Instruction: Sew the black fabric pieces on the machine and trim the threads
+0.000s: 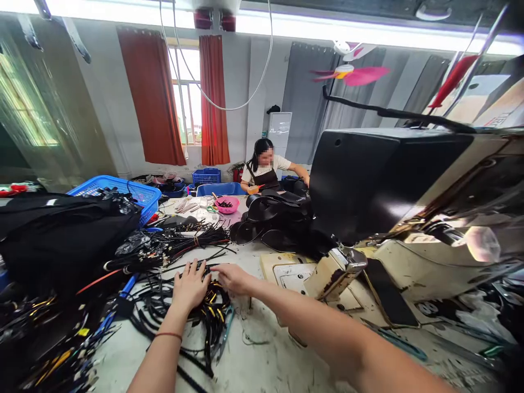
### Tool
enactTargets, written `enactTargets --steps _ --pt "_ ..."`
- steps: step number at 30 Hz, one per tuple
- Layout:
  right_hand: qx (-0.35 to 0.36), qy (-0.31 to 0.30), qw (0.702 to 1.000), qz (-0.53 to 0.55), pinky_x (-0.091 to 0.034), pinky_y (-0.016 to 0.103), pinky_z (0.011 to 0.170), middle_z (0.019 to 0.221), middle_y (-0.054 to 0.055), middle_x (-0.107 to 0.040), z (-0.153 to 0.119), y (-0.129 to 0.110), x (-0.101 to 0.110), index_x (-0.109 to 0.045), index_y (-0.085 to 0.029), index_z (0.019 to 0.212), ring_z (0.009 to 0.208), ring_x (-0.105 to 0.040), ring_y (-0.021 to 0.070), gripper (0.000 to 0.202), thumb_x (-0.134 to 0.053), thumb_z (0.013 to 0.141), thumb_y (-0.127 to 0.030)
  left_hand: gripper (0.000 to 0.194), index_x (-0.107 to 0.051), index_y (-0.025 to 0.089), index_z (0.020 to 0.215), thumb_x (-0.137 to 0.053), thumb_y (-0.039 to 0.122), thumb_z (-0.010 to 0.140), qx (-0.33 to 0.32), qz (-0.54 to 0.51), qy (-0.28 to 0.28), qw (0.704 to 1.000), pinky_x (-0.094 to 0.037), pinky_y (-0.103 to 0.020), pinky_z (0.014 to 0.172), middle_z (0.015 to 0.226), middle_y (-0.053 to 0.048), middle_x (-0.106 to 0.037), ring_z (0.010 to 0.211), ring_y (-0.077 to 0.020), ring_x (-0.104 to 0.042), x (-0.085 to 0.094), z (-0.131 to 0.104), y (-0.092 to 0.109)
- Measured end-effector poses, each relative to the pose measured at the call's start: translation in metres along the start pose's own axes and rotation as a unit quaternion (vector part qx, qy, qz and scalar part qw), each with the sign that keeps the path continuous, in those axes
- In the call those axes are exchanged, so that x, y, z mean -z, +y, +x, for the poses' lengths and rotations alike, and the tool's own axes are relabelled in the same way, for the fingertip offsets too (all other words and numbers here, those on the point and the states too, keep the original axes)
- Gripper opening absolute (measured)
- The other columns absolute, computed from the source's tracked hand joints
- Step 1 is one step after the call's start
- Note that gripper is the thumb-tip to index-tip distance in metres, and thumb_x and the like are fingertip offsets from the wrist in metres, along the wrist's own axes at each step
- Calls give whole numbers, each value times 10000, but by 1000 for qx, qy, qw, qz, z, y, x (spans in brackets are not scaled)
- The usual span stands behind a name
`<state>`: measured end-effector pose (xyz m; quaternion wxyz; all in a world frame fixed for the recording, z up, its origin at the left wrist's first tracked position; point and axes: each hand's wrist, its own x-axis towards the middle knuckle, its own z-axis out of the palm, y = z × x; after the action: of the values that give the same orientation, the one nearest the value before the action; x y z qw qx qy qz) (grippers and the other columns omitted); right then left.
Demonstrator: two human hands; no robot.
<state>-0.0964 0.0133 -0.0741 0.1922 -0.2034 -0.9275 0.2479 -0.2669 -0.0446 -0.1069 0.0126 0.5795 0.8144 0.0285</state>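
Observation:
My left hand lies palm down on a tangled pile of black cords, its fingers spread. Close by on the right, my right hand has its fingers drawn together at the end of a black cord; the grip itself is partly hidden. Yellow-marked cords show under and between both hands. A pair of light-blue-handled scissors or snips lies along the pile's right side, partly covered.
A sewing machine stands to the right, with a large black panel above. Bundled cords, black cloth and a blue basket lie left. Across the table, a person sits beside a pink bowl and black pieces.

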Motion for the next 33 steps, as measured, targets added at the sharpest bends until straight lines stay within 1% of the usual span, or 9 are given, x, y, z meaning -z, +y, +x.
enactTargets --steps 3,7,10,13,16,19,23,29,33 --pt "41 -41 998 3 -499 480 1001 1257 72 -627 -4 16 5 -639 -140 1159 1181 -598 252 226 -537 993 -255 562 -380 245 1483 -402 497 981 3 1 7 1000 -257 -600 1143 1597 -101 -333 1466 -314 -285 -1 0 1" --pt "40 -67 997 -1 -442 426 1092 1341 142 -602 -76 20 3 -645 -122 1219 1274 -541 258 339 -476 925 -128 568 -372 251 1484 -426 500 976 2 -8 9 1000 -241 -615 1149 1597 -99 -330 1467 -319 -277 -3 2 0" --pt "7 -65 998 0 -427 428 1108 1417 157 -541 -108 14 0 -573 -121 1335 1304 -512 256 493 -486 850 -126 580 -360 251 1489 -430 509 973 3 -13 8 1000 -223 -619 1156 1601 -98 -319 1473 -321 -260 -6 3 -1" --pt "-25 -62 998 -3 -287 518 1183 1535 189 -377 -115 0 -8 -444 -78 1450 1438 -324 310 572 -468 891 -196 577 -352 250 1493 -421 502 978 2 -9 11 1000 -218 -616 1157 1608 -99 -304 1474 -318 -257 -7 2 -3" --pt "-29 -65 997 1 -297 495 1186 1492 206 -436 -132 -19 -22 -462 -31 1432 1433 -331 330 565 -476 927 -285 568 -361 252 1490 -419 495 981 -2 -6 13 1000 -241 -614 1149 1600 -96 -326 1471 -315 -272 -7 2 -5" --pt "40 -4 999 -3 -394 462 1140 1372 221 -567 -163 -34 -39 -547 -29 1351 1341 -473 328 530 -574 893 -295 561 -395 245 1473 -438 499 974 -1 -11 14 1000 -261 -619 1140 1583 -105 -357 1460 -321 -295 -6 4 -6" --pt "60 119 991 -22 -514 364 1031 1182 214 -678 -183 -35 -49 -676 -37 1090 1157 -626 248 289 -447 913 -34 549 -430 237 1444 -493 486 959 -4 -29 26 999 -259 -626 1143 1569 -109 -369 1442 -330 -321 -6 4 -7" --pt "-6 119 993 3 -586 284 784 933 107 -704 -153 -25 -27 -665 -121 863 876 -670 184 252 -490 813 53 599 -364 217 1475 -497 487 958 -5 -61 70 996 -314 -599 1125 1530 -135 -412 1388 -323 -408 -7 2 -11" --pt "-89 114 989 4 -554 235 707 854 51 -697 -152 -10 26 -665 -144 881 793 -659 144 235 -498 846 18 552 -410 210 1446 -490 467 965 -14 -83 108 991 -337 -604 1105 1470 -132 -490 1357 -318 -452 -9 1 -14"
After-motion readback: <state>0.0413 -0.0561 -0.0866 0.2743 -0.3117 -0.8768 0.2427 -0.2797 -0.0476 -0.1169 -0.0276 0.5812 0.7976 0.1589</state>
